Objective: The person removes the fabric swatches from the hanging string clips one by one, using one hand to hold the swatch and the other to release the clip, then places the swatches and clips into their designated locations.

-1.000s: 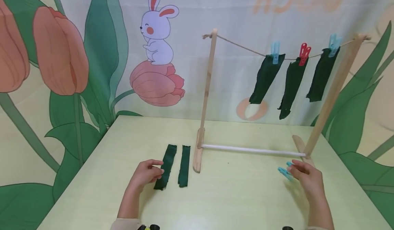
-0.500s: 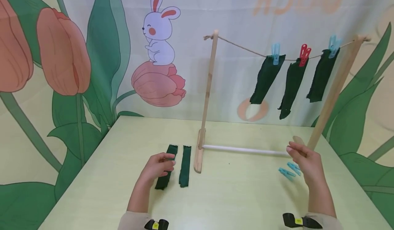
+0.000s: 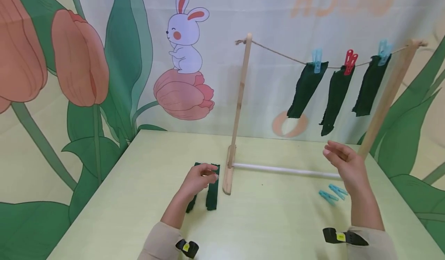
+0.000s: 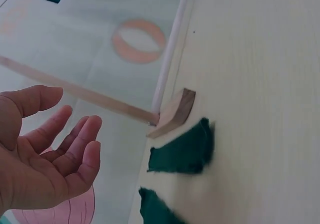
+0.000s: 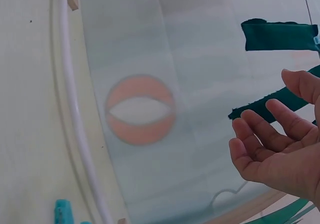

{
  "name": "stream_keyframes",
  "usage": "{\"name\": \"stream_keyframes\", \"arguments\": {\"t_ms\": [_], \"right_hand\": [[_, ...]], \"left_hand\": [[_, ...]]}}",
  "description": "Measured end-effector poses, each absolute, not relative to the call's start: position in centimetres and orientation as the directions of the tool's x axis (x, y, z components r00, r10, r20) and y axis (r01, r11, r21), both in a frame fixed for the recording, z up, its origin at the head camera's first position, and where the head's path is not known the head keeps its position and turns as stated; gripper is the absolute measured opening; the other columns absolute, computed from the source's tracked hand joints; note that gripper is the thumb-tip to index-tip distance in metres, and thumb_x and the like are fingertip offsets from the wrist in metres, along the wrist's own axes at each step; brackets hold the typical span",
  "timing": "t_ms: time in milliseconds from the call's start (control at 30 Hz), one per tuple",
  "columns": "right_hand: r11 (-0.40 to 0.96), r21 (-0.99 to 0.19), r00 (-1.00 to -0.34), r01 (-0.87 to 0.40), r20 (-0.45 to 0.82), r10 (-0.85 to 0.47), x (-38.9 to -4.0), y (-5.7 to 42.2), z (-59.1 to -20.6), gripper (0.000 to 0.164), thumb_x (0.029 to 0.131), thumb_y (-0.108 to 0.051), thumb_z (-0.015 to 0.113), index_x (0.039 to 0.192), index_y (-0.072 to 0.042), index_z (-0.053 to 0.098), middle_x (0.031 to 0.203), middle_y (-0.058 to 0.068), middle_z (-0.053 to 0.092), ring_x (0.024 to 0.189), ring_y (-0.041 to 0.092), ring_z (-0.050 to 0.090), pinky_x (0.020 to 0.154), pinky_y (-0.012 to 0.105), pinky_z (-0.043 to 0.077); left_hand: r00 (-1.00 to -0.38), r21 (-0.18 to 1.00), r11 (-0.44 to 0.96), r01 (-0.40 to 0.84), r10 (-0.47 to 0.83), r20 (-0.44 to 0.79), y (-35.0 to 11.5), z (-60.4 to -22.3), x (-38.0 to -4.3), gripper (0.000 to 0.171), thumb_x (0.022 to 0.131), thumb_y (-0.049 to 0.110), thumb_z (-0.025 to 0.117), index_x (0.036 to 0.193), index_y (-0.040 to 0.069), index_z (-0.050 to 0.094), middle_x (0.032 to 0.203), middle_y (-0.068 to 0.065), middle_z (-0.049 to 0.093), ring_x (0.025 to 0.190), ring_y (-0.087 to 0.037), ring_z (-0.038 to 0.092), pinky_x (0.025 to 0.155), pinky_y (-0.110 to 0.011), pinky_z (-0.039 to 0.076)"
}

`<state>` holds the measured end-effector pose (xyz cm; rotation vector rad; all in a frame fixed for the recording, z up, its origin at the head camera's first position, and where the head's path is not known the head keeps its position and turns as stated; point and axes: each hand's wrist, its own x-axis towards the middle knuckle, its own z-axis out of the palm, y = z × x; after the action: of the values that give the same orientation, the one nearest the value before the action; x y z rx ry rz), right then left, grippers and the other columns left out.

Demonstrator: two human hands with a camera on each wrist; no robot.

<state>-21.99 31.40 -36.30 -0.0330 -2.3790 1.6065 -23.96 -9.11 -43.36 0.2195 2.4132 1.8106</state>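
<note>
Two dark green cloth strips (image 3: 212, 196) are recorded on the table (image 3: 271, 229), and both are reached most nearly by the left hand (image 3: 197, 179). The left-hand strip (image 3: 191, 205) is partly masked by that hand and forearm in the head view. The right-hand strip is seen running back toward the person from beneath the fingertips. Its long axis is directed away from the person, roughly parallel to the wooden foot (image 3: 228, 179) just to its right. In the left wrist view, the hand is shown raised and apart from both strips; its thumb and fingers are spread, lightly bent, and nothing is held.

The right hand (image 3: 347, 169) is located well apart from those strips, near the right post (image 3: 389, 94) and below the hung middle strip (image 3: 336, 101). Its thumb and fingers are likewise parted, with nothing held. Two blue clothespins (image 3: 328, 197) are noted on the table, lower and slightly left of it, and are judged nearer to this hand. Three strips in all are pinned on the cord (image 3: 278, 53).
</note>
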Motion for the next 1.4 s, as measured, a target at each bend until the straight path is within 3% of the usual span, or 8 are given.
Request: {"name": "stream_keyframes", "arguments": {"t_ms": [200, 767, 1000, 1167, 1400], "right_hand": [[0.400, -0.907, -0.963, -0.132, 0.213, 0.166, -22.3, 30.9, -34.6, 0.056, 0.090, -0.038, 0.059, 0.137, -0.009, 0.046, 0.126, 0.003, 0.053, 0.103, 0.005, 0.049, 0.078, 0.010, 0.042], [0.408, -0.884, -0.916, -0.228, 0.336, 0.217, -24.1, 28.6, -29.1, 0.059, 0.085, -0.043, 0.061, 0.135, -0.016, 0.049, 0.131, 0.003, 0.051, 0.112, 0.012, 0.050, 0.082, 0.013, 0.042], [0.331, -0.886, -0.891, -0.325, 0.405, 0.207, -25.1, 27.9, -27.4, 0.049, 0.086, -0.033, 0.065, 0.130, -0.015, 0.055, 0.126, 0.005, 0.054, 0.109, 0.014, 0.051, 0.080, 0.012, 0.043], [0.370, -0.858, -0.870, -0.358, 0.450, 0.202, -26.2, 27.8, -26.0, 0.048, 0.086, -0.034, 0.064, 0.129, -0.015, 0.055, 0.126, 0.004, 0.054, 0.108, 0.013, 0.051, 0.081, 0.013, 0.044], [0.341, -0.825, -0.816, -0.451, 0.536, 0.217, -27.4, 27.6, -23.8, 0.040, 0.087, -0.021, 0.066, 0.126, -0.014, 0.059, 0.122, 0.003, 0.058, 0.105, 0.012, 0.054, 0.082, 0.015, 0.044]], "left_hand": [[-0.976, 0.959, 0.263, 0.109, 0.211, 0.053, -7.0, -42.0, -24.6, 0.026, 0.088, 0.012, 0.063, 0.114, 0.006, 0.063, 0.101, -0.011, 0.062, 0.090, -0.023, 0.056, 0.077, -0.039, 0.048], [-0.973, 0.978, 0.137, 0.157, 0.192, 0.129, -2.2, -39.4, -25.9, 0.030, 0.087, 0.015, 0.066, 0.116, 0.010, 0.063, 0.106, -0.006, 0.061, 0.095, -0.022, 0.057, 0.082, -0.039, 0.047], [-0.967, 0.982, 0.095, 0.165, 0.210, 0.142, -0.1, -38.9, -26.8, 0.032, 0.085, 0.017, 0.068, 0.117, 0.013, 0.063, 0.110, -0.005, 0.060, 0.093, -0.020, 0.058, 0.078, -0.035, 0.049], [-0.966, 0.978, 0.089, 0.189, 0.195, 0.169, 1.4, -38.4, -27.5, 0.032, 0.085, 0.019, 0.069, 0.117, 0.015, 0.063, 0.110, -0.002, 0.060, 0.092, -0.017, 0.058, 0.078, -0.032, 0.049], [-0.960, 0.967, 0.102, 0.235, 0.179, 0.214, 3.0, -37.6, -28.5, 0.033, 0.083, 0.021, 0.070, 0.115, 0.016, 0.064, 0.106, 0.004, 0.062, 0.092, -0.012, 0.060, 0.076, -0.029, 0.050]]}}
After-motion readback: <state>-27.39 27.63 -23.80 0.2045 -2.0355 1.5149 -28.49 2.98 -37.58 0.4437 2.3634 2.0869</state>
